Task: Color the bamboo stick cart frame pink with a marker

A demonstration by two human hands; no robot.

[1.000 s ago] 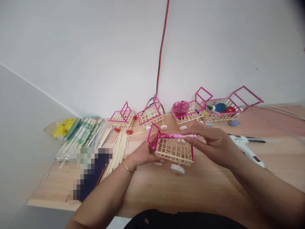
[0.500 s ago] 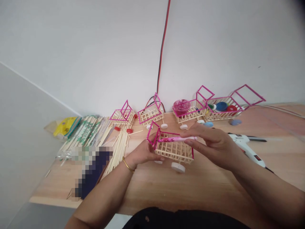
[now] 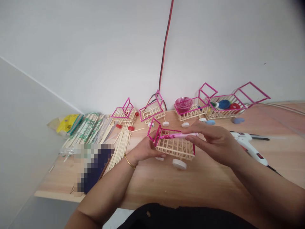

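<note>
With our left hand (image 3: 146,151) we are grasping the small wooden-stick cart (image 3: 176,152) by its left end; it is sitting in the middle of the scene, nearer than the other carts (image 3: 152,115). With our right hand (image 3: 212,140) we are pinching a pink-stained white pen (image 3: 182,135) between thumb and fingers, its tip pointing left towards the cart's pink handle; whether it is touching, we cannot tell. Four carts are standing along the far wall (image 3: 95,47). A glue gun (image 3: 254,149) is lying right, loose sticks (image 3: 120,144) left.
</note>
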